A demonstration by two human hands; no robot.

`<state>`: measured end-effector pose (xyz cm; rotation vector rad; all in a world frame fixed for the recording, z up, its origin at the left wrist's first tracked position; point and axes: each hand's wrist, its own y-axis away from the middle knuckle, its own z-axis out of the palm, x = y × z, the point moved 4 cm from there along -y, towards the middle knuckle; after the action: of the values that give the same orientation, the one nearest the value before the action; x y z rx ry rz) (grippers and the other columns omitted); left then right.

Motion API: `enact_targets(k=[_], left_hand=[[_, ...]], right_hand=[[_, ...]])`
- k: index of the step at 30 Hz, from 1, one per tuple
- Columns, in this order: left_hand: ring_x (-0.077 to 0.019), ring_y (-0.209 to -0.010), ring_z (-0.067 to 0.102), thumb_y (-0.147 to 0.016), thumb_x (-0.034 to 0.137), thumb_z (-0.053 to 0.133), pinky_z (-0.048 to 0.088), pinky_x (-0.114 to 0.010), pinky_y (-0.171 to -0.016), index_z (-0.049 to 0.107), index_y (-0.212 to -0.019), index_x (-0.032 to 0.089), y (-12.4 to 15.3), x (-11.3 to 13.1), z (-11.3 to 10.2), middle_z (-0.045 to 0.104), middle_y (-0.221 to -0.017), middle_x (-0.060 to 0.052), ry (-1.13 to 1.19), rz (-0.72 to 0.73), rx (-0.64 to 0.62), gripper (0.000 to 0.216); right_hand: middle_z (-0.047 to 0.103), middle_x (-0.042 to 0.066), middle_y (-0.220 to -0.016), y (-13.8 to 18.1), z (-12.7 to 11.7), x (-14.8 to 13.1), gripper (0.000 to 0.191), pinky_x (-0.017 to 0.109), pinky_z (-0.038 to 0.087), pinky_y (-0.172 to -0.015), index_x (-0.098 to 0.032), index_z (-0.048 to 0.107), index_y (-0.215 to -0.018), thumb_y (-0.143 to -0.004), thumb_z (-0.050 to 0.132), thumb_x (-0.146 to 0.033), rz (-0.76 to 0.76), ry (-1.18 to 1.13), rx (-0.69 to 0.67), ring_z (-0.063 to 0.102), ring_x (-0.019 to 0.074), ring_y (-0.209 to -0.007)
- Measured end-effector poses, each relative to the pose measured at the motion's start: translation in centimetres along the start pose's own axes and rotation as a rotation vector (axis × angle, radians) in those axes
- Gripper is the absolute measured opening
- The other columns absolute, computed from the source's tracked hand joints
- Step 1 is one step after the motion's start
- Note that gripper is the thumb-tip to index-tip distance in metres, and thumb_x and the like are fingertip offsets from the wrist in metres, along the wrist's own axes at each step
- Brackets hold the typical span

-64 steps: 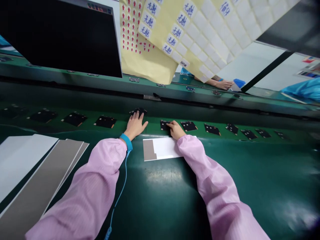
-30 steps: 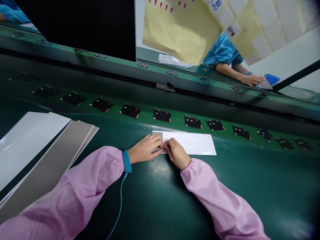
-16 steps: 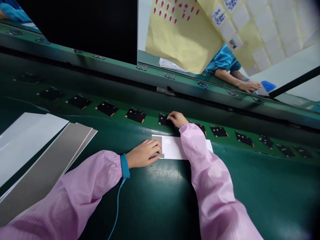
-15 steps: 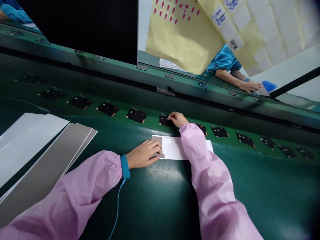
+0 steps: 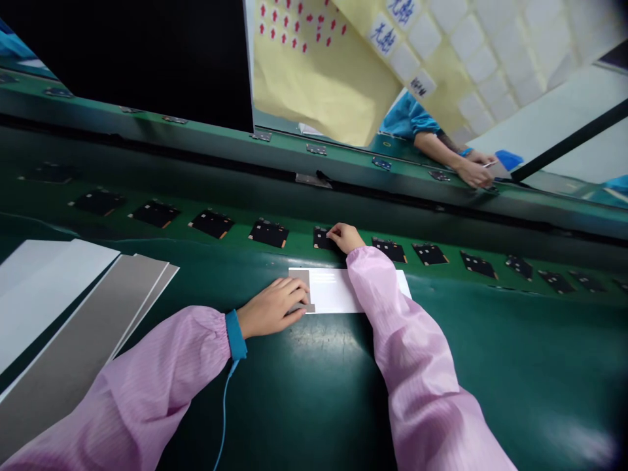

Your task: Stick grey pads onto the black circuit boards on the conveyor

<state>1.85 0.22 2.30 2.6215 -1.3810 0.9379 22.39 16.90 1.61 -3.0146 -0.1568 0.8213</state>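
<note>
My left hand point(image 5: 272, 305) rests on the grey end of a white backing strip point(image 5: 333, 290) lying on the dark green bench, fingers curled loosely over that end. My right hand point(image 5: 344, 237) reaches past the strip to the green conveyor belt, fingers pinched down on a small black board point(image 5: 321, 238). A row of several similar black boards point(image 5: 269, 233) lies along the belt to either side. Both arms wear pink sleeves; a blue wrist strap point(image 5: 235, 334) with a cord sits on my left wrist.
Grey and white sheets point(image 5: 73, 320) are stacked at the left of the bench. A black monitor point(image 5: 137, 59) and yellow label sheets point(image 5: 333, 72) hang beyond the belt. Another person's hand point(image 5: 471, 171) in a blue sleeve works on the far side.
A second ago both hands were together at the strip's grey end. My right hand has since moved up to the belt and onto a black board; my left hand has stayed on the strip.
</note>
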Motion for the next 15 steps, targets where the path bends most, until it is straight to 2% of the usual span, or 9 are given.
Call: enact_targets(k=[3, 5, 8, 12, 15], left_hand=[[-0.0206, -0.107, 0.047, -0.092, 0.026, 0.045, 0.036, -0.037, -0.094, 0.053, -0.1, 0.02, 0.0, -0.1, -0.1, 0.051, -0.114, -0.005, -0.003, -0.01, -0.015, 0.013], [-0.021, -0.109, 0.046, -0.092, 0.027, 0.044, 0.036, -0.038, -0.095, 0.053, -0.1, 0.021, 0.0, -0.1, -0.1, 0.051, -0.115, -0.005, -0.007, -0.022, -0.033, 0.014], [-0.0214, -0.111, 0.046, -0.093, 0.029, 0.041, 0.036, -0.039, -0.096, 0.052, -0.101, 0.021, -0.1, -0.3, 0.0, 0.049, -0.118, -0.005, -0.024, -0.032, -0.067, 0.016], [-0.0232, -0.112, 0.046, -0.095, 0.035, 0.038, 0.038, -0.041, -0.095, 0.053, -0.104, 0.023, -0.3, -0.7, 0.3, 0.05, -0.118, -0.006, -0.051, -0.026, -0.089, 0.021], [-0.0242, -0.111, 0.048, -0.094, 0.039, 0.04, 0.041, -0.042, -0.093, 0.054, -0.105, 0.024, -0.3, -1.1, 0.6, 0.051, -0.118, -0.006, -0.07, -0.015, -0.078, 0.024]], right_hand=[[0.062, 0.006, -0.08, 1.1, -0.4, 0.3, 0.013, 0.026, 0.043, -0.071, -0.012, 0.065, -0.086, -0.079, 0.057, -0.02, -0.011, 0.033, 0.118, 0.055, 0.0136, -0.07], [0.061, 0.008, -0.089, 2.1, -0.6, 0.3, 0.02, 0.027, 0.043, -0.077, -0.011, 0.065, -0.095, -0.082, 0.051, -0.016, -0.065, 0.076, 0.143, 0.056, 0.0146, -0.077], [0.058, 0.011, -0.102, 3.6, -0.8, -0.2, 0.03, 0.027, 0.042, -0.085, -0.012, 0.065, -0.103, -0.083, 0.042, -0.009, -0.155, 0.201, 0.08, 0.056, 0.0164, -0.091], [0.056, 0.012, -0.106, 4.7, -0.8, -1.0, 0.029, 0.029, 0.045, -0.082, -0.014, 0.063, -0.104, -0.084, 0.042, -0.009, -0.179, 0.43, -0.011, 0.052, 0.02, -0.098], [0.054, 0.014, -0.11, 4.7, -1.3, -1.2, 0.027, 0.032, 0.046, -0.082, -0.011, 0.06, -0.104, -0.084, 0.042, -0.007, -0.161, 0.525, -0.043, 0.051, 0.0223, -0.1]])
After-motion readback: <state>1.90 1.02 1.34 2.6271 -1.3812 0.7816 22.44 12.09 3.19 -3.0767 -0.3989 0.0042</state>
